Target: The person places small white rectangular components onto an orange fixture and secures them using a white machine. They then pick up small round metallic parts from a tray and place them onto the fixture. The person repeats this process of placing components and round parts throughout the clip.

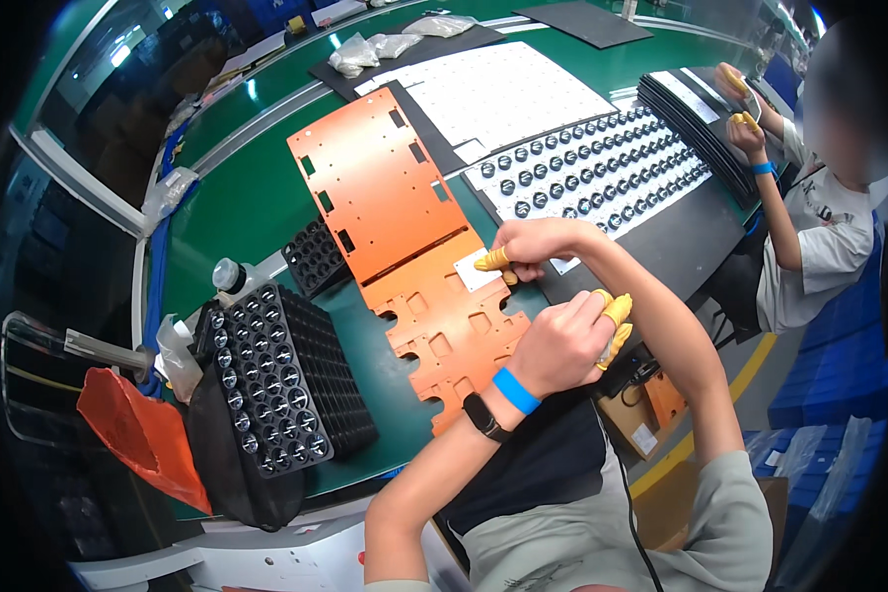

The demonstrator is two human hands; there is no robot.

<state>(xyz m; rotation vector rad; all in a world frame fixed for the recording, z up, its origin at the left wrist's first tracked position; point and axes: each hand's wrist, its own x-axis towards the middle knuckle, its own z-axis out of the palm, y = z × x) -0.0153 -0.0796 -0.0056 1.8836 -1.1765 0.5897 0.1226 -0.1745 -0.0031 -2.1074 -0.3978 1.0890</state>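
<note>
My right hand (pixel 528 245) reaches across to an orange cut-out plate (pixel 434 326) on the green table (pixel 257 197). Its yellow-capped index finger and thumb pinch a small white square piece (pixel 474 273) lying on that plate. My left hand (pixel 562 343), with a blue wristband and a black watch, hovers over the plate's right edge. It is curled into a loose fist with yellow finger caps, and nothing shows inside it. A second, larger orange plate (pixel 375 183) lies just beyond.
A black tray of round lenses (pixel 276 380) sits at the left, with a smaller black tray (pixel 316 259) behind it. A white panel studded with lenses (pixel 592 163) lies beyond my hands. At the right, another person's hands (pixel 745 123) handle black sheets (pixel 691 113). An orange bag (pixel 138 434) hangs at the left.
</note>
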